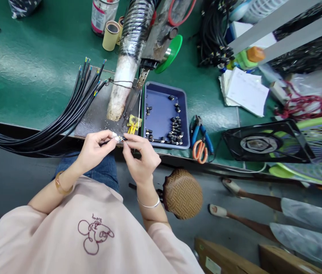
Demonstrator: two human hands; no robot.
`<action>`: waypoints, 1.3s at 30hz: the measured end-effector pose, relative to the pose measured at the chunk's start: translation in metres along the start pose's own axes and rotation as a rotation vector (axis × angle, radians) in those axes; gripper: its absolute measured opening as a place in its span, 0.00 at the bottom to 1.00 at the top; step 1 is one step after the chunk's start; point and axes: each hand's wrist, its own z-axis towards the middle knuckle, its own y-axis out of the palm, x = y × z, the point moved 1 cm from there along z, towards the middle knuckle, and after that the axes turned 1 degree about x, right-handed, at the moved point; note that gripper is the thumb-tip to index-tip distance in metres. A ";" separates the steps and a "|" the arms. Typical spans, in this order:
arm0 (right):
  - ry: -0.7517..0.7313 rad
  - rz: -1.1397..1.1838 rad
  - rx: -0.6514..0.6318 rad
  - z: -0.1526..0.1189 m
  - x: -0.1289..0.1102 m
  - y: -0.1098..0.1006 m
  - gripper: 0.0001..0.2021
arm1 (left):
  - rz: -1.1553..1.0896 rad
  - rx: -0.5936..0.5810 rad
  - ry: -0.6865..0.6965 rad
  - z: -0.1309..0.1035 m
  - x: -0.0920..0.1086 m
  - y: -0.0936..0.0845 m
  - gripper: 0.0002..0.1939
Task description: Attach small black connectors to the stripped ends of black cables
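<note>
Close to the bench's front edge, my left hand [99,146] is closed on the end of a black cable, thumb and fingertips pinched around it. Small coloured wires [119,139] fan out from that end. My right hand [139,152] has its thumb and forefinger pinched at these wire tips; the other fingers are curled. Beyond the hands stands a soldering iron [142,82] pointing down, beside a foil-wrapped duct [123,72]. A yellow clip with a sponge [134,123] lies just past my right fingertips. A bundle of black cables [64,127] with stripped ends spreads to the left.
A blue tray [161,108] holds several small black connectors. To its right lie blue-handled pliers [202,133] and orange-handled scissors [200,151]. Further right are papers [246,91] and a black fan [266,142]. A round stool [183,194] and another person's legs [252,201] are below.
</note>
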 end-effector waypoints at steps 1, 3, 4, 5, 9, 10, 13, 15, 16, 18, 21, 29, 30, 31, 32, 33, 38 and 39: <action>-0.007 -0.009 0.010 0.001 0.000 0.002 0.07 | 0.000 0.005 -0.001 0.001 0.000 0.000 0.12; 0.010 -0.006 0.029 0.002 0.000 0.005 0.07 | -0.019 0.025 -0.003 0.003 0.001 0.001 0.12; 0.022 0.003 0.033 0.002 0.000 0.006 0.07 | -0.033 0.034 -0.005 0.004 0.001 0.001 0.13; 0.031 0.015 0.036 0.002 0.001 0.008 0.07 | -0.045 0.043 -0.006 0.005 0.001 0.001 0.14; 0.058 0.058 0.041 0.000 0.004 0.011 0.08 | -0.063 0.053 -0.005 0.010 0.000 0.001 0.14; 0.062 0.070 0.042 0.000 0.006 0.012 0.08 | -0.068 0.054 -0.008 0.010 -0.001 0.001 0.13; 0.076 0.112 0.044 0.002 0.009 0.012 0.08 | -0.091 0.038 -0.020 0.013 -0.003 0.000 0.11; 0.085 0.126 0.041 0.004 0.010 0.012 0.08 | -0.091 0.029 -0.020 0.013 -0.004 0.001 0.11; 0.086 0.129 0.040 0.006 0.010 0.012 0.08 | -0.081 0.032 -0.016 0.014 -0.004 0.001 0.11; 0.083 0.131 0.043 0.007 0.011 0.012 0.08 | -0.048 0.043 -0.003 0.014 -0.004 0.002 0.11; 0.078 0.120 0.056 0.009 0.012 0.012 0.08 | 0.012 0.050 0.025 0.014 -0.003 0.003 0.10; 0.069 0.117 0.055 0.012 0.014 0.010 0.08 | 0.038 0.043 0.048 0.017 -0.002 0.003 0.08; 0.063 0.115 0.053 0.013 0.014 0.011 0.08 | 0.040 0.041 0.043 0.017 -0.002 0.003 0.08; 0.054 0.113 0.051 0.013 0.014 0.011 0.08 | 0.043 0.039 0.038 0.017 -0.002 0.003 0.08; 0.044 0.109 0.051 0.013 0.014 0.011 0.09 | 0.046 0.038 0.033 0.017 -0.002 0.003 0.08; 0.035 0.105 0.053 0.013 0.014 0.011 0.09 | 0.047 0.038 0.030 0.017 -0.002 0.003 0.08; 0.010 0.095 0.062 0.013 0.017 0.012 0.09 | 0.029 0.050 0.036 0.019 0.001 0.004 0.08; 0.004 0.093 0.061 0.014 0.017 0.012 0.09 | 0.022 0.055 0.038 0.019 0.002 0.004 0.08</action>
